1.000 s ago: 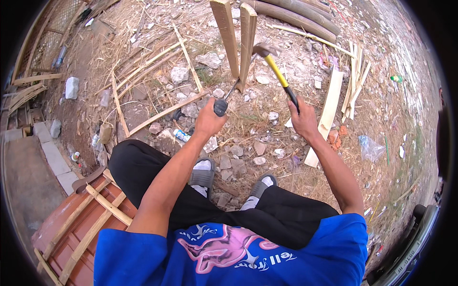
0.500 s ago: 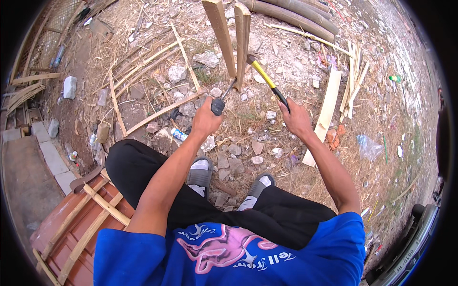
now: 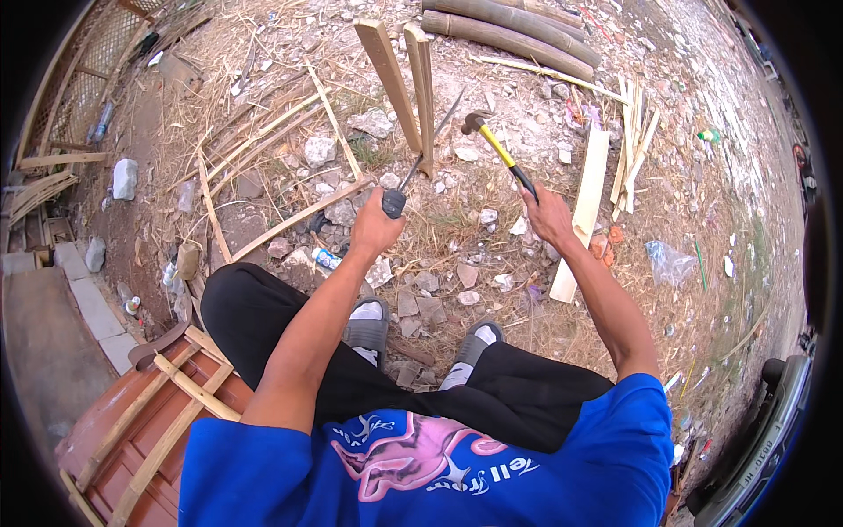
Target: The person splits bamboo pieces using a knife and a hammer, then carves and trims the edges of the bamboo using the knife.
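My left hand (image 3: 378, 227) is closed around the dark handle of a long knife (image 3: 408, 178). Its narrow blade passes the lower part of a split length of wood (image 3: 390, 79), and the tip shows on the far right side. The wood stands upright, its two halves spread apart at the top and close together near the ground. In my right hand (image 3: 549, 215) is a claw hammer (image 3: 498, 147) with a yellow and black handle. The hammer's head is a little to the right of the blade, apart from it.
Thick bamboo poles (image 3: 518, 42) lie at the back. On the right are a pale board (image 3: 587, 211), thin split strips (image 3: 634, 145) and a clear plastic bag (image 3: 670, 263). Stones and long strips cover the ground at left. A reddish-brown panel (image 3: 132, 430) with slats is near left.
The hammer's head has moved from close beside the blade to a spot farther right of it. My left hand keeps its hold on the knife. The whole view has shifted slightly.
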Demonstrator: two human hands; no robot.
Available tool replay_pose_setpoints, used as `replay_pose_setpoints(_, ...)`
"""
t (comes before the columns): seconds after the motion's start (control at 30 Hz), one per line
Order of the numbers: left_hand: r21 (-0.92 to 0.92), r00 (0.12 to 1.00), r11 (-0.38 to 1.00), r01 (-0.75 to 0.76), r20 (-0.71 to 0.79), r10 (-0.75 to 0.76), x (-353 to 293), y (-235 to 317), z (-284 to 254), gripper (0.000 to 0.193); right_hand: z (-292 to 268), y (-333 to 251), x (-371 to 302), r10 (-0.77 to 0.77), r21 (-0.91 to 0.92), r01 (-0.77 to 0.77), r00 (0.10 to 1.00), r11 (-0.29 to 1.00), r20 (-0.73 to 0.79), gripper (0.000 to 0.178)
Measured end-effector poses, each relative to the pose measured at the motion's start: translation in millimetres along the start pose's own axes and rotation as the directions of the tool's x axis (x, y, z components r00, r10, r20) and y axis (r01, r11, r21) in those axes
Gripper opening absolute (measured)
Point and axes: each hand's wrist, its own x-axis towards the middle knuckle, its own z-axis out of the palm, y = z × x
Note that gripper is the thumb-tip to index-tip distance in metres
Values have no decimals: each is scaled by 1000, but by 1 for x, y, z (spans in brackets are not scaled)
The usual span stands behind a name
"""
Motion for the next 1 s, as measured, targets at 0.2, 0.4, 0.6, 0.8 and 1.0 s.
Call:
replay_pose_setpoints(0.2,-11,993,998,-59,-100,58,-3,-1,15,36,23,62,-30,283,-65,-283,959,957,-3,44)
replay_pose_setpoints(0.4,-161,998,985,-62,2,64,-18,21,32,51,39,52,-76,-28,-321,-64,961,945,-276,50)
replay_pose_setpoints(0.6,-481,988,869,113,147,-47,-36,50,59,56,25,-79,-31,-40,521,-225,893,823,448,56)
replay_pose_setpoints(0.8,-648,954,761,37,249,166,-23,18,65,59,83,-121,-29,-91,801,-295,914,520,396,37)
replay_pose_setpoints(1.0,-236,968,961,-147,166,189,-8,59,-52,72,91,-117,-26,26,867,-236,968,438,250,29)
